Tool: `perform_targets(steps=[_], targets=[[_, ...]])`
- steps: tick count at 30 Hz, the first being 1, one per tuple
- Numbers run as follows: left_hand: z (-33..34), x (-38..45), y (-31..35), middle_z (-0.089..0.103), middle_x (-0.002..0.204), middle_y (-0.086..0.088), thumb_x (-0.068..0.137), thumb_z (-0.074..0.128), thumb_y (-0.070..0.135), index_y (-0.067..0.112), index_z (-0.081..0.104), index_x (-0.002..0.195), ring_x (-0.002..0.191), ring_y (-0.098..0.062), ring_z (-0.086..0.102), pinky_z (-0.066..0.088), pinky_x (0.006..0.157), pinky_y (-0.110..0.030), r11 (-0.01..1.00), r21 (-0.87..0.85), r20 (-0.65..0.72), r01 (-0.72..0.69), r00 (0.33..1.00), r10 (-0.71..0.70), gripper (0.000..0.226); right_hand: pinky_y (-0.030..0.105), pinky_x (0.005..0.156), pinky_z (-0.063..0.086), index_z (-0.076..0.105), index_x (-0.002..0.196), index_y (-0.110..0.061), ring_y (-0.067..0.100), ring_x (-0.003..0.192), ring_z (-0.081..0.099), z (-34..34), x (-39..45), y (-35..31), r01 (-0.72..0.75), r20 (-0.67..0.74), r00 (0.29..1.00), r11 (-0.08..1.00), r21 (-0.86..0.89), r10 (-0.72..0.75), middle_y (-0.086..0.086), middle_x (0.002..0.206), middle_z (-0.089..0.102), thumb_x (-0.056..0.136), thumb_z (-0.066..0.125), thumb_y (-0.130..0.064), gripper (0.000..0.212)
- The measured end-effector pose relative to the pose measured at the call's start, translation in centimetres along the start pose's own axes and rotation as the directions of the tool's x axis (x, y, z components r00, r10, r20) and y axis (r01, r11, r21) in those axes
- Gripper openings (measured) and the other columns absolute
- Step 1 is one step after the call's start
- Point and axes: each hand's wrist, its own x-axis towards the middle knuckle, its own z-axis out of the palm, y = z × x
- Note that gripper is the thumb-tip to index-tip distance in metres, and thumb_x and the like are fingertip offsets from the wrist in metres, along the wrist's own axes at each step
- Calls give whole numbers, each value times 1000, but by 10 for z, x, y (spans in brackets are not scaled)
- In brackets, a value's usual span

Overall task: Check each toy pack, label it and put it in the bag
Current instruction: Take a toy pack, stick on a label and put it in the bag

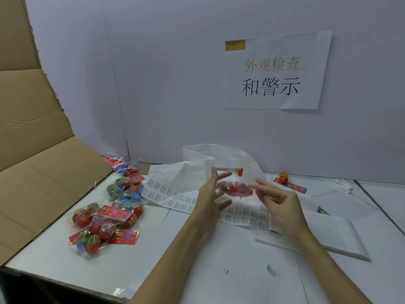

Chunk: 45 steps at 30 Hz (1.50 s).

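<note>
toy pack [237, 188], a crinkly clear pouch of round red pieces, is sitting between both hands, seen through the thin translucent film of the white bag [221, 159], at the bag's mouth above the worktop [153, 255]. left hand [210, 194] is spreading its fingers straight and apart beside the pack, its grip loose and on nothing. right hand [278, 200] is curling its fingers toward the pack's right edge; i cannot tell whether its grip is pinching the film or the pack. sheets of small printed labels [175, 197], flat and papery, are lying under the bag. more toy packs [105, 222], glossy pouches with pink flowered header cards and red and blue balls, are lying heaped at the left, near a brown corrugated cardboard box flap [39, 172]. 1 loose red toy [283, 177] is resting far right. a paper sign [276, 71] is hanging on the pale wall.
</note>
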Motion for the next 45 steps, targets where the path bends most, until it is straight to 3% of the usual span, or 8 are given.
perform_targets(steps=[4, 8, 11, 16, 28, 37, 41, 45], targets=[[4, -5, 1, 64, 134, -23, 106, 58, 36, 24, 69, 130, 116, -33, 70, 58, 99, -46, 985, -102, 167, 136, 979, -118, 30, 11, 98, 50, 84, 100, -33, 2, 131, 56, 5, -1, 2, 24, -32, 999, 1000, 2, -24, -10, 143, 61, 96, 59, 12, 51], [1, -3, 1, 71, 123, -25, 93, 72, 1, 12, 60, 136, 101, -28, 74, 60, 79, -33, 981, -129, 182, 145, 976, -121, 46, 40, 94, 61, 72, 130, -34, 24, 118, 71, 5, 2, 1, -133, -6, 988, 887, 441, 152, 6, 132, 72, 107, 51, -11, 38], [1, -3, 0, 72, 124, -17, 93, 71, 1, 8, 68, 130, 104, -22, 71, 57, 80, -24, 1000, -20, 210, 14, 978, -10, 38, 42, 88, 63, 58, 144, -33, 24, 116, 72, 2, 5, -1, -205, 21, 971, 776, 597, 240, 5, 131, 72, 101, 60, -30, 43], [3, -5, -3, 78, 112, -8, 86, 84, 33, 22, 71, 123, 87, -20, 70, 54, 73, -30, 991, 109, 186, -81, 981, 59, 40, 57, 97, 57, 63, 135, -21, 28, 110, 75, 2, 3, 5, -230, 2, 968, 882, 411, 251, 8, 120, 77, 95, 67, -23, 41], [10, -3, -6, 74, 120, -18, 81, 84, 17, 3, 76, 117, 101, -30, 70, 56, 78, -36, 963, -220, 50, 154, 988, -146, 40, 45, 81, 65, 70, 127, -16, 33, 103, 76, 5, 4, 4, -270, 45, 959, 856, 440, 280, 14, 113, 78, 97, 68, -24, 31], [4, 2, -9, 75, 89, -7, 99, 66, 22, 6, 76, 95, 78, -20, 72, 62, 70, -38, 918, -355, -29, 177, 979, -200, 19, 29, 77, 64, 71, 119, -6, 27, 99, 78, 7, 1, 2, -286, 128, 958, 904, 317, 258, 13, 106, 80, 88, 77, -20, 34], [6, 3, -9, 69, 99, -14, 100, 61, 12, 1, 70, 106, 90, -26, 67, 55, 93, -46, 851, -473, 22, 229, 969, -248, 15, 30, 82, 64, 72, 118, -5, 28, 101, 77, 7, 2, 2, -269, 83, 963, 890, 367, 257, 14, 106, 79, 90, 78, -16, 31], [7, 1, -7, 75, 107, -13, 101, 62, 19, 7, 65, 121, 81, -22, 72, 60, 71, -34, 973, -204, 34, 110, 994, -105, 24, 26, 71, 61, 77, 111, -10, 24, 93, 78, 4, 6, -1, -282, -4, 947, 840, 464, 321, 14, 106, 79, 92, 75, -22, 23]])
